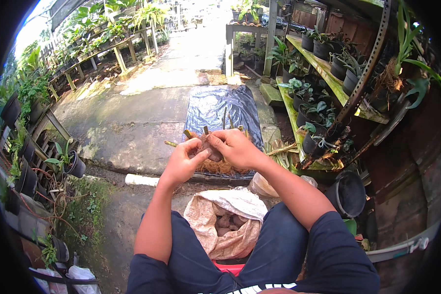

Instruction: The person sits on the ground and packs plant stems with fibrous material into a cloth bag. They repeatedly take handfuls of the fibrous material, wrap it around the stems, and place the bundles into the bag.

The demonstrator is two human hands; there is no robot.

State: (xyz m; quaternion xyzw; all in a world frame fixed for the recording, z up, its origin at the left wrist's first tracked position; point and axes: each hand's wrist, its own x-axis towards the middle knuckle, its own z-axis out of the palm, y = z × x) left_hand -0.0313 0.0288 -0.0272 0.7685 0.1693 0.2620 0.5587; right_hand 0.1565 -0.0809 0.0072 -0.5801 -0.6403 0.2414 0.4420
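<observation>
Between my two hands, above the near end of a shiny black plastic sheet [215,103], is a brown, root-covered plant clump [213,154] with a short cut stalk. My left hand [181,161] pinches it from the left, thumb and fingers closed. From the other side my right hand [238,148] grips it, its fingers partly hidden. Orange-brown fibre [220,167] lies just beneath, and several cut green stems [170,143] stick out around my hands. An open woven sack [199,211] stands between my knees with brown lumps [225,223] inside.
Potted plants line sloping wooden shelves [323,66] on the right and a long bench [115,46] at the far left. An empty black pot [346,193] lies tipped by my right knee. A white pipe piece [142,180] rests left of the sack.
</observation>
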